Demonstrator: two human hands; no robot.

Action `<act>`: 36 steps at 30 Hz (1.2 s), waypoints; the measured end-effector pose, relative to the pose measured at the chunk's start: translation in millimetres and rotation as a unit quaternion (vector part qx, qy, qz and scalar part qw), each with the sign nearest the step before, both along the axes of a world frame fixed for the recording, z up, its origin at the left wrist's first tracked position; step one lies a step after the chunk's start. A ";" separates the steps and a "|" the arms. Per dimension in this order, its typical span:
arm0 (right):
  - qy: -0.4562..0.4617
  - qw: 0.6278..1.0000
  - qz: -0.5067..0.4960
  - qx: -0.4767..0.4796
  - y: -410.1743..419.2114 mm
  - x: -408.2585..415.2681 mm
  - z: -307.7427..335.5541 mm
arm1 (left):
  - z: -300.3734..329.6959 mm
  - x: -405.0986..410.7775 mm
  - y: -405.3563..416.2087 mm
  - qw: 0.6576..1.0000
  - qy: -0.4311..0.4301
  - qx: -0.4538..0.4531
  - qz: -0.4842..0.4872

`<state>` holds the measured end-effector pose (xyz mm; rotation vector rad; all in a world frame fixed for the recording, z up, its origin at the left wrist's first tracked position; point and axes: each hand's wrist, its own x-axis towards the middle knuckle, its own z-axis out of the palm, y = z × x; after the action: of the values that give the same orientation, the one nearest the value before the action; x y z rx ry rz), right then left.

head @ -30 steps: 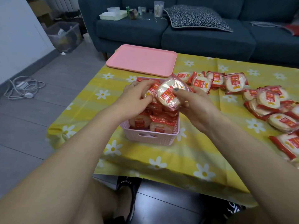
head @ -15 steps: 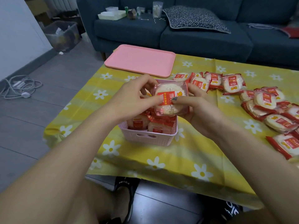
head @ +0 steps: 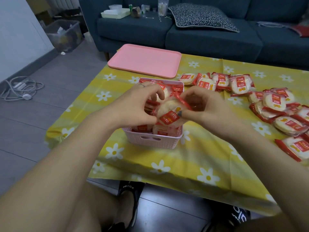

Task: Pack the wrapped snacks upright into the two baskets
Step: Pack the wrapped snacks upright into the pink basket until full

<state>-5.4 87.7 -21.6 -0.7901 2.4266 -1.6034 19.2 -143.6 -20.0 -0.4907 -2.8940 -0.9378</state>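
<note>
Over pink basket (head: pixel 155 143): left hand (head: pixel 133 108), right hand (head: pixel 205 106) fingers curled, both pinching wrapped snack (head: pixel 168 114), tilted.

Dark blue sofa (head: pixel 209 36) behind, grey plank floor (head: pixel 55 91), white wall (head: pixel 18 36) left

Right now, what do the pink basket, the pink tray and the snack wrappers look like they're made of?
Pink basket: likely moulded plastic, matte, with a woven-look texture and a cut-out handle slot.
Pink tray: probably plastic, smooth with a soft sheen and a rounded raised rim.
Held snack wrapper: thin clear plastic film with red printed ends, glossy and crinkled; the pale round cracker shows through.
</note>
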 end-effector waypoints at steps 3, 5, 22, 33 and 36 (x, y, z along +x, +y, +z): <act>0.092 0.990 0.016 0.102 -2.5 6.3 -9.6 | -3.6 0.2 -0.6 0.999 0.007 -0.034 -0.002; 0.147 0.974 0.031 0.170 -3.5 8.7 -14.3 | -6.1 0.4 1.7 0.999 0.000 -0.044 -0.009; 0.273 0.886 0.044 0.372 -23.8 20.8 -34.7 | -16.6 -8.2 3.1 0.986 0.056 -0.154 0.017; 0.257 0.873 0.113 0.399 -26.2 27.5 -28.8 | -11.2 -12.0 -13.7 0.991 0.023 -0.114 0.065; 0.269 0.880 0.084 0.382 -26.7 26.3 -27.8 | -0.6 -4.8 -16.5 0.994 0.028 -0.080 0.066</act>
<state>21.0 61.0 -49.4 -1.3221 2.8719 -0.2678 14.4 -160.1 -20.6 -0.3228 -2.9226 -0.6668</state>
